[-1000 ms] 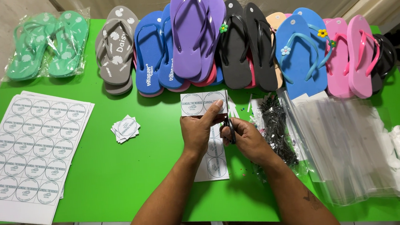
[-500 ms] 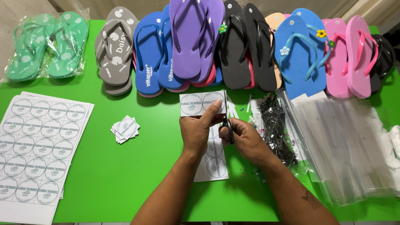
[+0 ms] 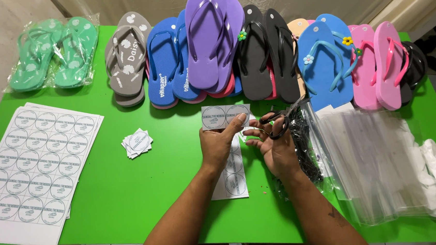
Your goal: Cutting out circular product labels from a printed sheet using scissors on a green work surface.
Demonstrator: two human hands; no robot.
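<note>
Label strip [image 3: 227, 142]: 2 columns of round labels, flat on green counter [image 3: 130, 197], pinned by closed left hand [image 3: 218, 140]. Scissors [image 3: 279, 120]: gripped in right hand [image 3: 277, 149], now swung right, clear of paper (cut apparently finished). Cut squares [image 3: 136, 143] stacked left; flip-flops [image 3: 211, 40] behind.

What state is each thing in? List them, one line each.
Scissors: in the right hand, blades off the paper.
Label strip: pinched by the left hand, top end lifted.
Cut labels: small loose stack.
Label sheets: uncut, flat.
Green flip-flops: bagged.
Clear bags: empty, piled flat.
</note>
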